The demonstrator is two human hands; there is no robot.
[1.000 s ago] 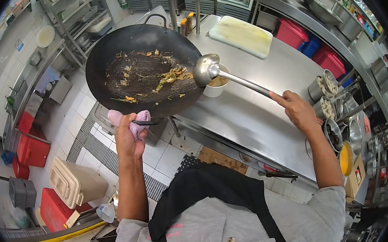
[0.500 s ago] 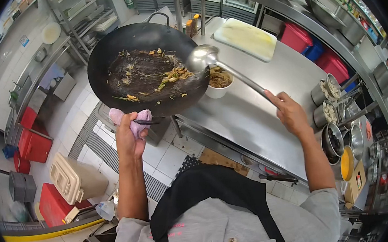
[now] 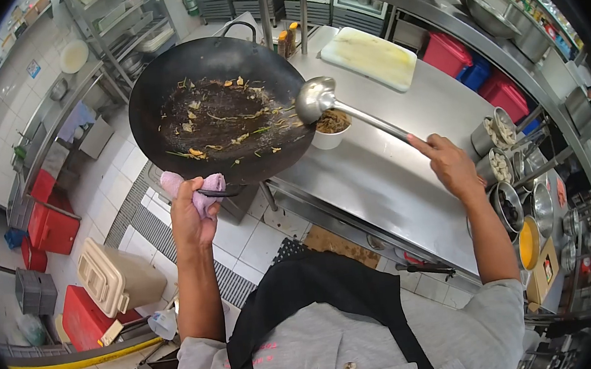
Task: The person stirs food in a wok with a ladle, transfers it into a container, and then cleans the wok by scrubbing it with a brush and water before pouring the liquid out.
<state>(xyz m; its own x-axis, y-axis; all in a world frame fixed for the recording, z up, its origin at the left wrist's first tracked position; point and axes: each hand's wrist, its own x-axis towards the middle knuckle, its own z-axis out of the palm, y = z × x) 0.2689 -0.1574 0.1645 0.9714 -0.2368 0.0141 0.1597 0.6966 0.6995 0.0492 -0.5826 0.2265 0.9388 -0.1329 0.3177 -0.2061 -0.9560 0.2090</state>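
My left hand (image 3: 191,212) is closed around a pink cloth (image 3: 212,185) and the near handle of a large black wok (image 3: 226,170). Scattered food scraps (image 3: 241,136) lie inside the wok, which is held over the table's left edge. In my right hand (image 3: 448,162) is the long handle of a metal ladle (image 3: 317,100), its bowl at the wok's right rim. Just below the ladle, a white bowl (image 3: 334,140) of brown food stands on the steel table (image 3: 380,176), partly hidden by wok and ladle.
A white cutting board (image 3: 370,58) lies at the table's back. Metal containers with ingredients (image 3: 496,165) and a pot of yellow liquid (image 3: 528,242) line the right side. Red bins (image 3: 446,54) stand beyond the table. At left are a beige bin (image 3: 119,276) and red containers (image 3: 54,225).
The ladle has shifted slightly right and down, to the wok's rim above the bowl. The clump of food at the wok's right side is now smaller and spread out.
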